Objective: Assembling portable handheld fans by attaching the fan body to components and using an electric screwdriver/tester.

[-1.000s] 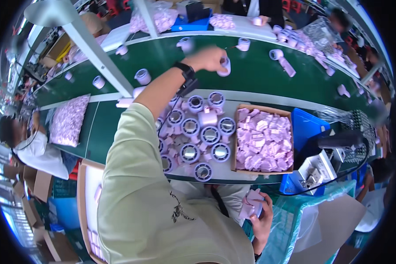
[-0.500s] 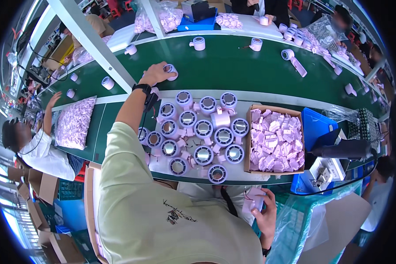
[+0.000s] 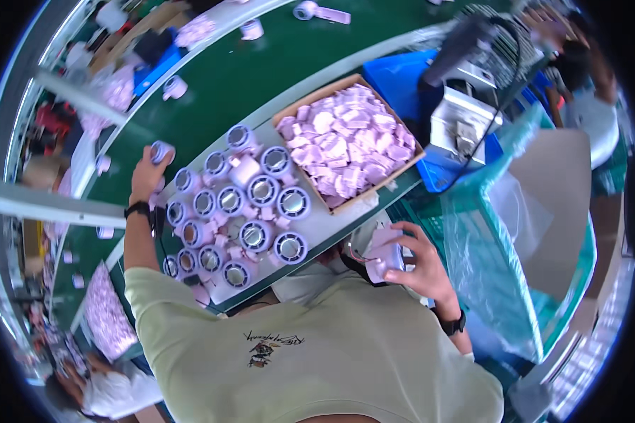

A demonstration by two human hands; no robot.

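My left hand [image 3: 148, 175] is stretched out over the green belt, its fingers closed around a small lilac fan housing [image 3: 163, 151]. Near my body, my right hand [image 3: 423, 261] grips a larger lilac fan housing [image 3: 384, 258], with thin wires coming out of its left side. Between my hands, many round lilac fan housings stand in a cluster on the grey board; one of them [image 3: 290, 247] shows its slotted ring and shiny centre. A lilac part lying on its side [image 3: 245, 170] sits among them.
A cardboard box [image 3: 413, 156] full of small lilac plastic pieces stands right of the cluster. Beyond it are a blue bin [image 3: 395, 69] and a dark cylinder [image 3: 458, 48]. A green plastic-lined crate [image 3: 504, 271] is at right. More housings ride the belt [image 3: 226, 77]; a person sits lower left.
My view has swung to the right, so the table appears tilted. The right hand has come up with its housing, now seen more fully. My left hand still has hold of its housing at the belt.
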